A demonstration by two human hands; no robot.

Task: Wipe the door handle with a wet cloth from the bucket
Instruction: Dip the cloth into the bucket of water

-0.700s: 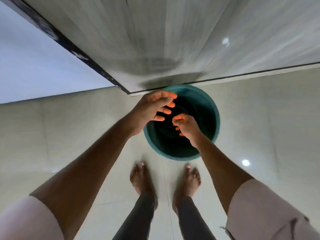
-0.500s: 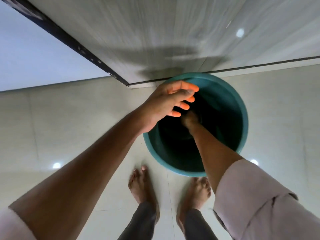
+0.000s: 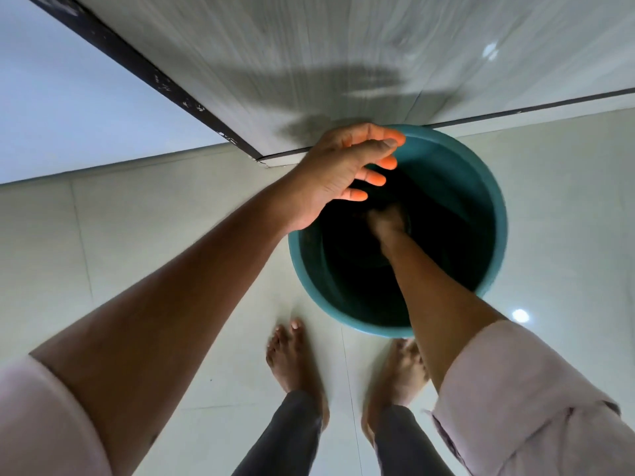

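pale floor tiles [image 3: 144, 235] hold a teal bucket [image 3: 488, 187]; left hand [image 3: 340, 170] spread, right hand [image 3: 386, 219] inside, grip unclear.

on my feed i saw pale pink sleeves [image 3: 515, 400] rolled up past the elbows, leaving both forearms bare; the right one was creased, with a buttoned cuff and a seam showing. i wore dark grey close-fitting trousers [image 3: 285, 438] reaching the ankles. my feet [image 3: 292, 359] were bare. no rings or watch showed on my left hand [image 3: 340, 170].
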